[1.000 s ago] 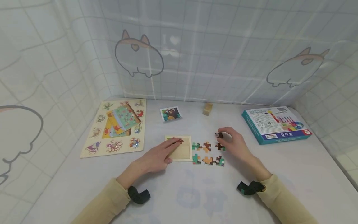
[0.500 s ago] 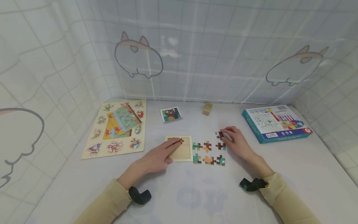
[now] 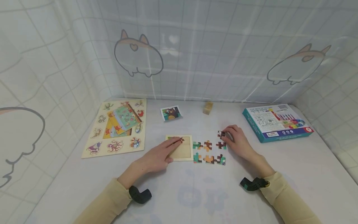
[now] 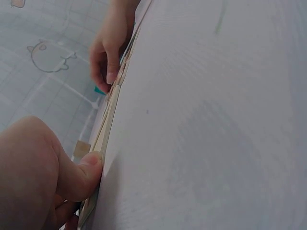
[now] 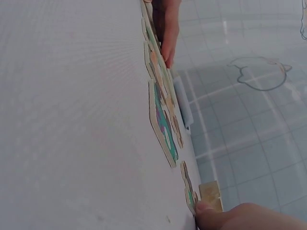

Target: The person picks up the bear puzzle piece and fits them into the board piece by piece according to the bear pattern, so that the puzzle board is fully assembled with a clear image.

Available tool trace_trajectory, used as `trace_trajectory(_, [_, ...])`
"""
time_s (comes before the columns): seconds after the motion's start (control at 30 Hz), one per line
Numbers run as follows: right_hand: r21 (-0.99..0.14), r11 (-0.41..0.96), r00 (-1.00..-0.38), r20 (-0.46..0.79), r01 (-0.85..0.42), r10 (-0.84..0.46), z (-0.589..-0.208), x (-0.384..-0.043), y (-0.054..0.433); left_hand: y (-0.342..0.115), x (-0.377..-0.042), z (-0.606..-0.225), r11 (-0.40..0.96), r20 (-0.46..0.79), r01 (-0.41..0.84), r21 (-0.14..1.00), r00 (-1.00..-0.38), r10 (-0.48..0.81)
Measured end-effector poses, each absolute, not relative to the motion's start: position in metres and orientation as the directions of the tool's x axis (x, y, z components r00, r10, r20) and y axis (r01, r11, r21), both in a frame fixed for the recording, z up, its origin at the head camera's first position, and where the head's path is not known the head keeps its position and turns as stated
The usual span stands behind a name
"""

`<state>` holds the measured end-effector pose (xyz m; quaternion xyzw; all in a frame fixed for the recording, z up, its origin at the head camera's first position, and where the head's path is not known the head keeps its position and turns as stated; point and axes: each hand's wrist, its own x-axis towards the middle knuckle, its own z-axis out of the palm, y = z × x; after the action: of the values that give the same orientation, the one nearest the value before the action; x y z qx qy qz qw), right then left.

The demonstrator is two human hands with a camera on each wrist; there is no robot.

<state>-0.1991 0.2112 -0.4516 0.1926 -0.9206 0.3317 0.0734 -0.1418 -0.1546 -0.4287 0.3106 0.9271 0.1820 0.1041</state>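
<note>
My left hand [image 3: 155, 157] lies over the left side of a small wooden puzzle tray [image 3: 179, 156]. Its straight fingers rest on the upper part, by a brown puzzle piece [image 3: 181, 140], and its thumb touches the near edge. To the right of the tray, my right hand [image 3: 237, 141] pinches a dark brown and white puzzle piece [image 3: 220, 134] at the table surface, at the top right of the loose pieces. Just below it lies a brown and green piece [image 3: 221, 145]. In the right wrist view, the right thumb [image 5: 207, 213] is down at the pieces, and the fingertips are out of sight.
Several loose pieces [image 3: 209, 159] lie beside the tray. Behind stand a bear picture card [image 3: 171, 113] and a small wooden block [image 3: 208, 108]. An animal board [image 3: 114, 146] with cards on it lies left, and a teal bead-set box [image 3: 277, 123] lies right.
My right hand has shifted slightly right and turned, and more of the dark brown and white piece shows, a little further right. The left hand has stayed on the tray.
</note>
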Motion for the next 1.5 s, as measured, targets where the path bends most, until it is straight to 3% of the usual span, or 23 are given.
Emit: trace_trajectory(1.5, [-0.589, 0.700, -0.915, 0.277, -0.404, -0.295, -0.4502, -0.1974, 0.2100, -0.1552, -0.1441, -0.4292, 0.721, -0.063, 0.571, 0.392, -0.765, 0.641])
